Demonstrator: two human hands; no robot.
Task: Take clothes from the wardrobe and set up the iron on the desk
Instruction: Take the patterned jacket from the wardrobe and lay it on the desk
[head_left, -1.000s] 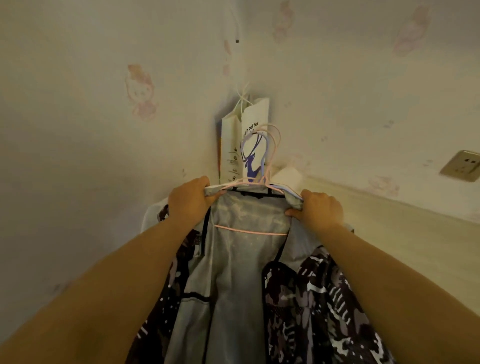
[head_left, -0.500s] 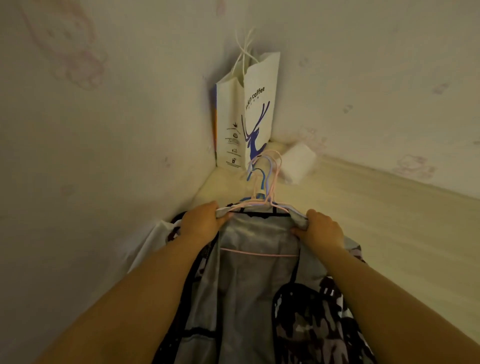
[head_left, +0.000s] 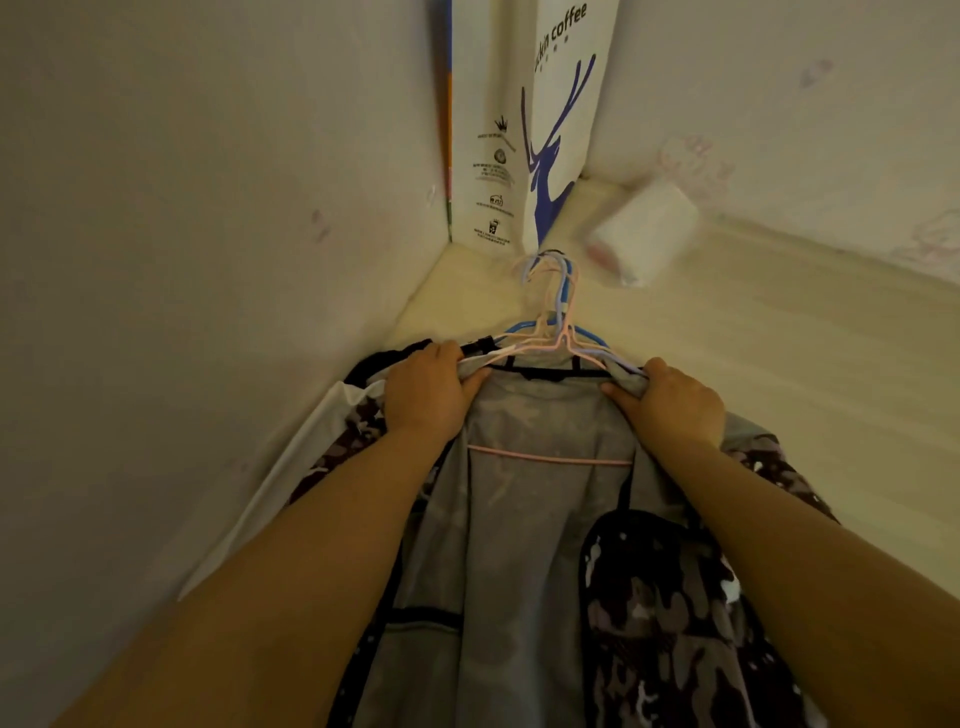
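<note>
A bundle of clothes on pink and blue hangers (head_left: 553, 332) lies over the pale desk (head_left: 779, 364) in the corner. On top is a camouflage jacket (head_left: 545, 519) spread open, its grey lining facing me. My left hand (head_left: 428, 395) grips the jacket's left shoulder together with the hanger ends. My right hand (head_left: 670, 402) grips the right shoulder the same way. The hanger hooks point toward the corner. No iron is in view.
A white paper bag (head_left: 540, 119) with a blue deer print and the word coffee stands in the corner against both walls. A white tissue pack (head_left: 644, 234) lies on the desk just right of it. The left wall (head_left: 208, 260) runs close along the clothes.
The clothes have come down from held-up height onto the desk. My view has tilted down and closer to the corner. Both hands kept their grip on the shoulders.
</note>
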